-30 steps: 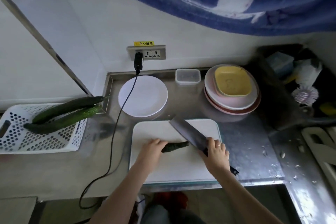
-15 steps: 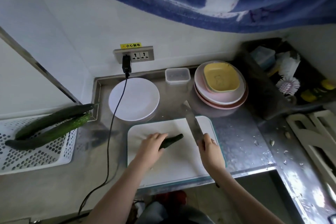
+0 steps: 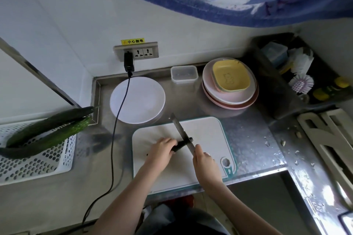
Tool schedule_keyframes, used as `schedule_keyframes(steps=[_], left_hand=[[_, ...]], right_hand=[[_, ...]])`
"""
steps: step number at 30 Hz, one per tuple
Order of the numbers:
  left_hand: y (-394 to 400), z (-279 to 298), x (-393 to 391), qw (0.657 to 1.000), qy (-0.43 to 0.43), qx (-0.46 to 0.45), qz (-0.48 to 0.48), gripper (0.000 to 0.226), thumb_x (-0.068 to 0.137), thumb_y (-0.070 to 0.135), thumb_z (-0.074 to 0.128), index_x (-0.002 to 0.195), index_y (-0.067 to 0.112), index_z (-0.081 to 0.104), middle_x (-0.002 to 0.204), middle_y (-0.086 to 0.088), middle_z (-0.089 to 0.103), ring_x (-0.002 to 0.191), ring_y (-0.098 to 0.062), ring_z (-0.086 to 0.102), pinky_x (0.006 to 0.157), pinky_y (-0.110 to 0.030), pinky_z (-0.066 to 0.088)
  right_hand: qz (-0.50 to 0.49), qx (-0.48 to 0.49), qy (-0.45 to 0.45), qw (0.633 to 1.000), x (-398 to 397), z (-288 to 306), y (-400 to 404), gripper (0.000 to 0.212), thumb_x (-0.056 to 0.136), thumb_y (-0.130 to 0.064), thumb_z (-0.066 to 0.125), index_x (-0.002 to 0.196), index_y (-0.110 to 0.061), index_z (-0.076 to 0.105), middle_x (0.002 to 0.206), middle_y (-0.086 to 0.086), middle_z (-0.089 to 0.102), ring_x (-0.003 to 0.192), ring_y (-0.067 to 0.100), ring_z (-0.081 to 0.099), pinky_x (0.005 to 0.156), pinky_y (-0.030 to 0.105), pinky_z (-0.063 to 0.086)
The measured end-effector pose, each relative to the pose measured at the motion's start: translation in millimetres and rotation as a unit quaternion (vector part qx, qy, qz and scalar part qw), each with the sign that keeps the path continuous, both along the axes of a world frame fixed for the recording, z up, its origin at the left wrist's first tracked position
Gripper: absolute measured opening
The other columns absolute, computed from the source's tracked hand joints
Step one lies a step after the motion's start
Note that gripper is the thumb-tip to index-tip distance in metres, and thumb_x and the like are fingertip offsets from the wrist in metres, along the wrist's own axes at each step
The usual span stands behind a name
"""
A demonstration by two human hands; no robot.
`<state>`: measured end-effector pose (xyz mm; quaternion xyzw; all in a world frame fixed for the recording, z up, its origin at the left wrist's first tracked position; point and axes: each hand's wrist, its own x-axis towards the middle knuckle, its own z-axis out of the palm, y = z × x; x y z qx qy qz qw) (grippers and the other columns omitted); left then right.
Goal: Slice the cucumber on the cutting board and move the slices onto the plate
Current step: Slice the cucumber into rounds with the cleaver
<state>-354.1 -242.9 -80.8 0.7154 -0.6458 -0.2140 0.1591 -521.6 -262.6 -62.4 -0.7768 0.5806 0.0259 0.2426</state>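
Left hand [image 3: 161,149] holds cucumber [image 3: 179,146] down on cutting board [image 3: 208,135], mostly hiding it. Right hand [image 3: 205,162] grips knife [image 3: 181,131], handle hidden, blade edge-on through cucumber. Plate [image 3: 137,100] far-left.

A white perforated basket [image 3: 36,164] at the left holds two whole cucumbers [image 3: 47,131]. A wall socket [image 3: 136,51] carries a black plug [image 3: 129,63]; its cable [image 3: 114,139] crosses the steel counter [image 3: 252,139]. A clear lidded container [image 3: 184,74] sits beside stacked dishes [image 3: 230,84]. Brushes [image 3: 300,82] lie in the right-hand sink.
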Motion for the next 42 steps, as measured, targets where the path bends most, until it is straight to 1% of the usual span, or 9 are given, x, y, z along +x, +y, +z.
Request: schedule_keyframes(steps=[7,19,23,25,29,35,37,40,42], left_hand=[[-0.5,-6.3,-1.5,1.000,0.019,-0.017,0.007,0.024,0.076,0.002,0.068,0.099,0.009,0.065,0.101,-0.004,0.065,0.098,-0.027,0.055,0.079,-0.037,0.047],[-4.1,-4.8,1.0,1.000,0.003,0.025,0.002,0.026,0.082,0.008,0.062,0.106,0.012,0.056,0.106,-0.006,0.058,0.097,-0.026,0.054,0.077,-0.037,0.047],[-9.9,0.2,3.8,0.985,0.092,0.067,0.129,0.037,0.083,0.014,0.063,0.115,0.016,0.045,0.104,-0.007,0.054,0.090,-0.025,0.057,0.070,-0.035,0.048],[-14.9,5.6,3.8,0.938,0.193,0.100,0.270,0.039,0.081,0.013,0.064,0.113,0.013,0.043,0.102,-0.008,0.053,0.088,-0.025,0.056,0.065,-0.031,0.045],[-25.0,6.0,4.1,0.741,0.419,0.132,0.508,0.047,0.079,0.003,0.066,0.119,0.005,0.042,0.113,-0.016,0.051,0.099,-0.034,0.057,0.057,-0.038,0.054],[-23.0,-17.3,10.9,0.658,0.470,0.119,0.577,0.058,0.073,0.000,0.071,0.123,0.000,0.042,0.118,-0.020,0.050,0.098,-0.037,0.059,0.039,-0.028,0.050],[-17.7,-7.5,5.4,0.728,0.390,0.129,0.549,0.068,0.076,0.009,0.070,0.133,0.001,0.033,0.123,-0.017,0.044,0.099,-0.036,0.057,0.052,-0.027,0.050],[-4.4,5.1,-0.4,0.915,0.031,0.085,0.392,0.050,0.078,0.024,0.068,0.117,0.006,0.042,0.115,-0.019,0.043,0.101,-0.036,0.047,0.073,-0.036,0.043],[-0.1,4.4,2.6,0.965,-0.136,0.010,0.222,0.038,0.073,0.028,0.070,0.102,0.007,0.056,0.111,-0.016,0.052,0.103,-0.037,0.049,0.085,-0.042,0.042]], right_hand=[[0.010,-0.008,0.046,0.999,6.4,-1.6,3.5,0.023,0.097,-0.009,0.036,0.119,-0.015,0.035,0.090,0.013,0.061,0.077,0.036,0.063,0.063,0.041,0.049],[0.019,0.039,0.057,0.997,5.8,-6.5,-4.1,0.013,0.094,-0.004,0.037,0.102,-0.015,0.034,0.087,0.013,0.061,0.072,0.033,0.061,0.064,0.041,0.052],[-0.027,0.024,0.044,0.998,-2.8,-3.6,-10.1,0.015,0.095,-0.005,0.036,0.107,-0.015,0.036,0.090,0.014,0.063,0.074,0.033,0.062,0.062,0.038,0.051],[-0.069,0.015,0.019,0.997,-7.9,-0.6,-12.2,0.014,0.098,-0.010,0.033,0.111,-0.014,0.036,0.091,0.015,0.063,0.074,0.032,0.060,0.059,0.037,0.046],[-0.083,-0.006,-0.022,0.996,-8.8,2.7,-14.2,0.021,0.101,-0.019,0.031,0.121,-0.014,0.037,0.090,0.015,0.065,0.067,0.029,0.055,0.055,0.034,0.040],[-0.066,0.034,-0.051,0.996,1.9,9.4,-7.7,0.018,0.101,-0.024,0.033,0.113,-0.012,0.040,0.086,0.016,0.062,0.068,0.032,0.051,0.057,0.034,0.039],[-0.067,0.035,-0.051,0.996,2.1,11.0,-4.6,0.016,0.101,-0.025,0.033,0.107,-0.012,0.039,0.084,0.014,0.061,0.065,0.031,0.048,0.056,0.033,0.038],[-0.072,0.038,-0.060,0.995,1.2,10.7,-1.8,0.010,0.101,-0.023,0.033,0.095,-0.016,0.033,0.077,0.012,0.057,0.064,0.032,0.051,0.054,0.033,0.038],[-0.075,0.039,-0.062,0.994,0.0,9.4,-1.4,0.012,0.100,-0.022,0.033,0.090,-0.018,0.029,0.076,0.012,0.058,0.065,0.033,0.053,0.054,0.033,0.039]])
